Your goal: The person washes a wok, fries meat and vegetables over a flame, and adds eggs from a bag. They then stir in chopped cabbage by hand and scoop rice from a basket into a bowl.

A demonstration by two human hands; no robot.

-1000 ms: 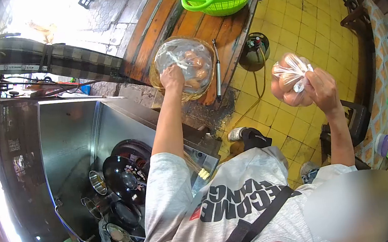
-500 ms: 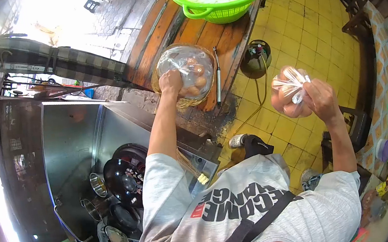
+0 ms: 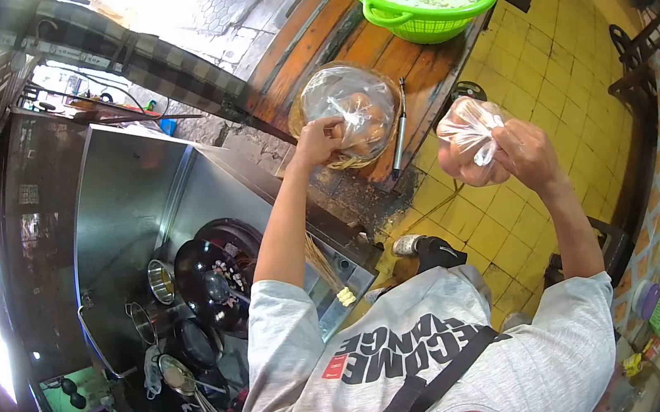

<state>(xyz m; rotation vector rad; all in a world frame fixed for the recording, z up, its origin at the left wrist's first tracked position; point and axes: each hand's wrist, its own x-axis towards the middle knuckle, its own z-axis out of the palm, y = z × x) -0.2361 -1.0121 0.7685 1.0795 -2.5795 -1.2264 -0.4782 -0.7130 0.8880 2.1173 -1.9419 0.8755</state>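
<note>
My right hand (image 3: 530,153) grips the gathered neck of a clear plastic bag of brown eggs (image 3: 467,156), held up over the floor to the right of the table. Another clear plastic bag (image 3: 332,93), with brown eggs showing through it, lies in a round woven basket (image 3: 298,118) on the wooden table. At that bag's near left side is my left hand (image 3: 320,142), its fingers bent and closed against the plastic. The fingertips are partly lost against the shiny film.
A lime-green colander (image 3: 428,29) holding white rice and a dark cloth stands farther along the wooden table (image 3: 363,45). Beside the basket lies a slim metal tool (image 3: 399,143). Black woks (image 3: 206,276) and pots crowd the steel stove area at left. Yellow tiles (image 3: 535,87) cover the floor.
The view has shifted, so the table and basket appear farther right. My right hand has brought its egg bag closer to the table. My left hand has changed its hold at the basket's bag.
</note>
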